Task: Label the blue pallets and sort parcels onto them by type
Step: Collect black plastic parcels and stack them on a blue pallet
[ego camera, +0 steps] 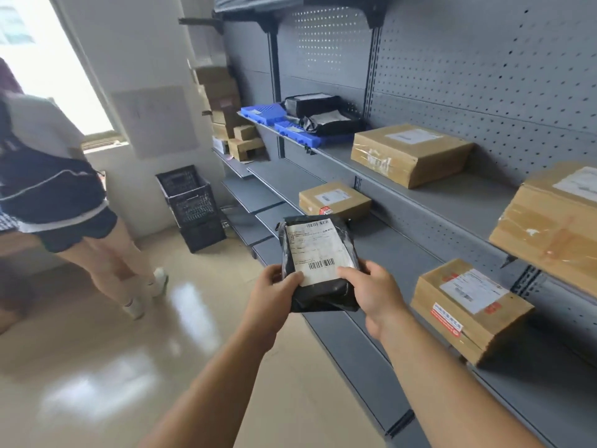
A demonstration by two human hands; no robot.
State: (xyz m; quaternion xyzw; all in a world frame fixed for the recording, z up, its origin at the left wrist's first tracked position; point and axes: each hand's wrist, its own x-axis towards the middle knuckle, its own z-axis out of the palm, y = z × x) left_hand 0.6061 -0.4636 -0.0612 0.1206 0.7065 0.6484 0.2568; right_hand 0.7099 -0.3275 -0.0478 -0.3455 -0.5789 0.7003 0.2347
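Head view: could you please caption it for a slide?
Left hand and right hand hold a black parcel beside grey shelves; similar parcels lie on a blue pallet.

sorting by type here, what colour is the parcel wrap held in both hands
Black, with a white barcode label; the parcel shows in the head view.

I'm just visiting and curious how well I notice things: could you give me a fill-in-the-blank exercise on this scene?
The left hand and right hand hold a ___ bagged parcel.
Similar bags lie on a ___ pallet.
The stacked crates stand on the ___.
Missing words: black; blue; floor.
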